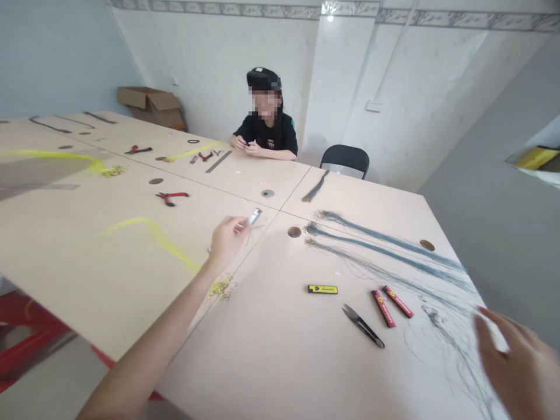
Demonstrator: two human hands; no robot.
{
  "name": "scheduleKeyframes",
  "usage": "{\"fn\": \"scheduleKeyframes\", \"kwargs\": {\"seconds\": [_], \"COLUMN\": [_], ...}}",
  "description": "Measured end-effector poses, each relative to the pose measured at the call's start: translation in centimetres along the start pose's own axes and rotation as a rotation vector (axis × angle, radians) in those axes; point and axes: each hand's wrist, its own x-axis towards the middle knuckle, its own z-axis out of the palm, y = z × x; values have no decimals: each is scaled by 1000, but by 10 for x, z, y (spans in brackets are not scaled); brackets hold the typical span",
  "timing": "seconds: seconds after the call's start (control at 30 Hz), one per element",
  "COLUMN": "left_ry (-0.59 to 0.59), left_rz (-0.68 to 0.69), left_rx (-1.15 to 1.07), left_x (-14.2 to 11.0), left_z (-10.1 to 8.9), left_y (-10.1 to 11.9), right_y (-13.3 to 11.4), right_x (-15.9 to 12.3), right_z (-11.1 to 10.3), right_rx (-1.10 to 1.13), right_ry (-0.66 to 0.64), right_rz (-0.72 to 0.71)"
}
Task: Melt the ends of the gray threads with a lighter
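Note:
My left hand (227, 236) reaches out over the middle of the table, fingers closed on a small silvery object (254, 216) with thin wire hanging from it. My right hand (518, 356) hovers at the lower right with fingers spread, holding nothing, just above loose grey-green wires (455, 344). Long bundles of grey-green wire (385, 248) lie across the right of the table. A yellow lighter (322, 289), two red lighters (391, 303) and black thread snips (363, 325) lie between my hands. Yellow wire (166, 242) with small yellow terminals (221, 287) runs under my left forearm.
A person in black sits at the far side (266, 131), hands together on the table. Red-handled pliers (172, 197), more pliers (139, 150), a flat metal strip (219, 161) and another yellow wire (65, 156) lie on the left. A black chair (345, 158) and cardboard box (153, 105) stand behind.

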Motion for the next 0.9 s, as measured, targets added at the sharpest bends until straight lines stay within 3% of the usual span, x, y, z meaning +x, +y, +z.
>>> {"fn": "scheduleKeyframes", "kwargs": {"seconds": [0.03, 0.07, 0.13, 0.2, 0.27, 0.37, 0.53, 0.67, 0.77, 0.9], "left_ry": [-11, -34, -86, -144, -187, -168, -91, -149, -168, -163], "left_rz": [71, 149, 292, 401, 518, 599, 550, 598, 655, 725], "left_rx": [-51, -101, -195, -281, -374, -445, -438, -391, -352, -324], "left_x": [-14, -29, -60, -87, -106, -121, -133, -139, -138, -135], "left_z": [9, 18, 38, 55, 68, 84, 112, 130, 135, 135], "left_y": [16, 33, 64, 87, 99, 100, 76, 55, 47, 44], "right_y": [-18, -35, -61, -74, -78, -72, -66, -83, -100, -115], "right_x": [-19, -37, -66, -85, -93, -93, -70, -48, -37, -29], "right_z": [25, 51, 98, 132, 153, 164, 161, 159, 163, 171], "right_rx": [-25, -21, 81, 204, 324, 474, 637, 767, 809, 720], "right_ry": [1, -104, -404, -588, -711, -760, -658, -595, -573, -441], "right_rz": [-165, -260, -289, -304, -327, -261, -131, -82, 71, 275]}}
